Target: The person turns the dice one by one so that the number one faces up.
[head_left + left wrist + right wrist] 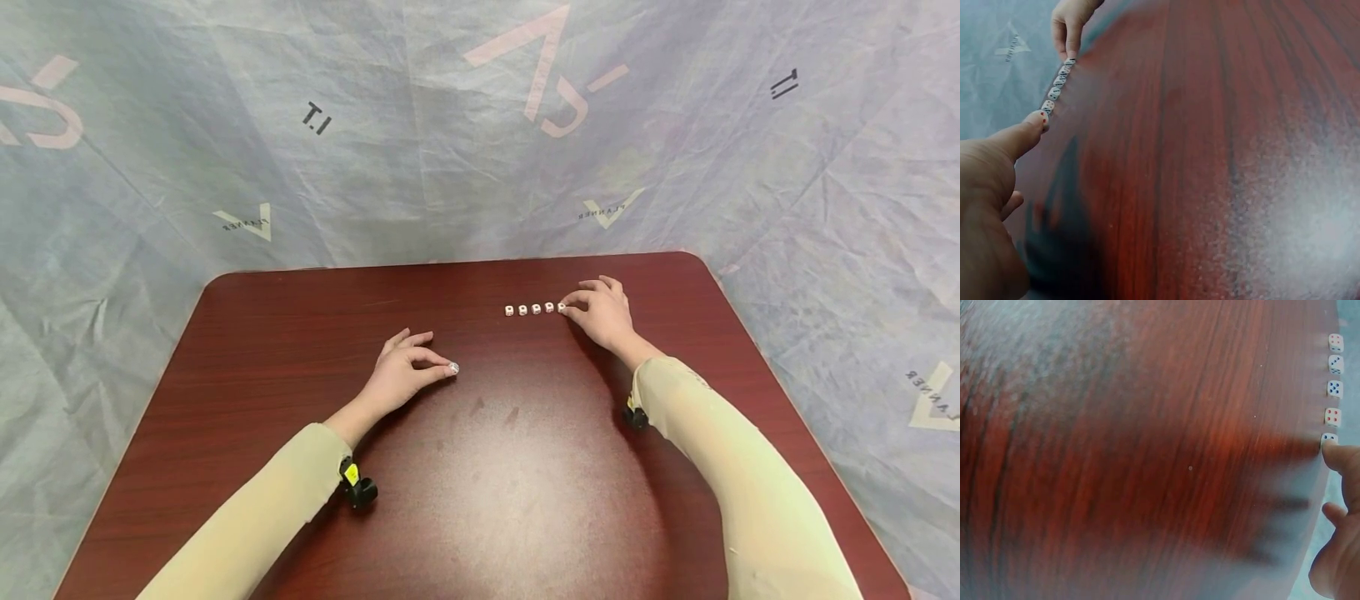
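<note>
Toward the far side of the table, several small white dice (522,310) stand in a straight row with gaps between them. At the row's right end, my right hand (603,315) pinches the last die (1329,438) between thumb and finger. In the right wrist view, the other dice show red or blue pips on their top faces. Left of the row and nearer to me, my left hand (401,375) pinches a separate die (454,368) at its fingertips. That die, with red pips in the left wrist view, appears held just above the tabletop.
The dark red wood-grain table (300,333) has rounded far corners and a glossy patch of reflected light near its middle. A grey printed cloth backdrop (420,150) hangs behind it and along both sides. Black wrist cameras (362,492) sit at both cuffs.
</note>
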